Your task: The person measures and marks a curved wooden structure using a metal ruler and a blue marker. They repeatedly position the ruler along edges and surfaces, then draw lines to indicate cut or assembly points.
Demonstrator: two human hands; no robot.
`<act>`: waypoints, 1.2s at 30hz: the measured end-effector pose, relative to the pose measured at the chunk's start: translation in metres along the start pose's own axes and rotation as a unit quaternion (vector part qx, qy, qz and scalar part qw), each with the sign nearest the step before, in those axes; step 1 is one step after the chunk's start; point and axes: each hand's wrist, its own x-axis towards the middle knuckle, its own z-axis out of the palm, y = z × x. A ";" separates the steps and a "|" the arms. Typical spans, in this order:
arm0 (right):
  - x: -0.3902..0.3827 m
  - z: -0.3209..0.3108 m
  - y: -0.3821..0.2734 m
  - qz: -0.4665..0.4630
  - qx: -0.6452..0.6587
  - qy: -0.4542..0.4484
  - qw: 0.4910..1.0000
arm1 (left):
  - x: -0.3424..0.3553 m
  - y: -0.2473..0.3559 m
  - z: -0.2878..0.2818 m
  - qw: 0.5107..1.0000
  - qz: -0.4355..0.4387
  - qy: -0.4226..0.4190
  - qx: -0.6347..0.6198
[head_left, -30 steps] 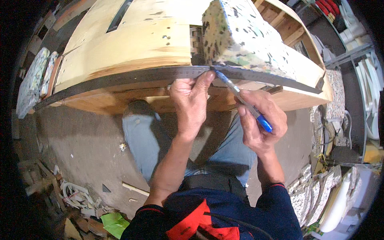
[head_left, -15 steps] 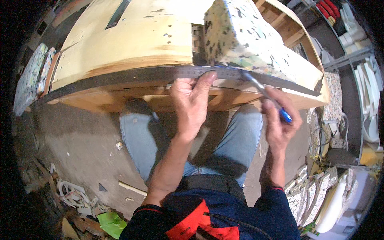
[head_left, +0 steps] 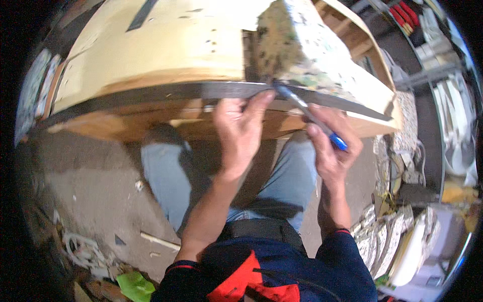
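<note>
My left hand (head_left: 239,128) pinches a grey metal ruler (head_left: 226,90) at the front edge of a wooden frame, thumb on top. The ruler lies along a dark strip (head_left: 146,93) that runs the length of this edge. In my right hand (head_left: 334,143) is a pen (head_left: 309,116) with a blue end, held slanted. Its tip is close to my left thumb, by the lower edge of a speckled foam block (head_left: 279,45); whether it touches is blurred. The block stands on the pale plywood panel (head_left: 166,48), beside a dark gap in it.
More speckled foam pieces lean at the far left (head_left: 35,95) and lie stacked at the lower right (head_left: 387,241). A shelf (head_left: 435,131) with white foam strips stands at right. Scraps and a green sheet (head_left: 135,287) litter the floor at lower left.
My right hand has moved the pen left along the ruler, up near my left thumb. My left hand keeps its grip. The whole view has shifted slightly.
</note>
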 end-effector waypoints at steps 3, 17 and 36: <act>-0.001 -0.004 0.010 -0.020 0.029 -0.022 0.999 | -0.004 0.001 -0.001 0.999 -0.048 0.019 0.001; -0.041 -0.116 0.074 0.205 0.133 0.201 0.949 | -0.003 0.004 -0.005 0.997 -0.059 0.048 0.017; -0.046 -0.090 0.042 0.019 -0.283 0.211 0.936 | -0.002 0.002 -0.004 0.999 -0.043 0.022 0.008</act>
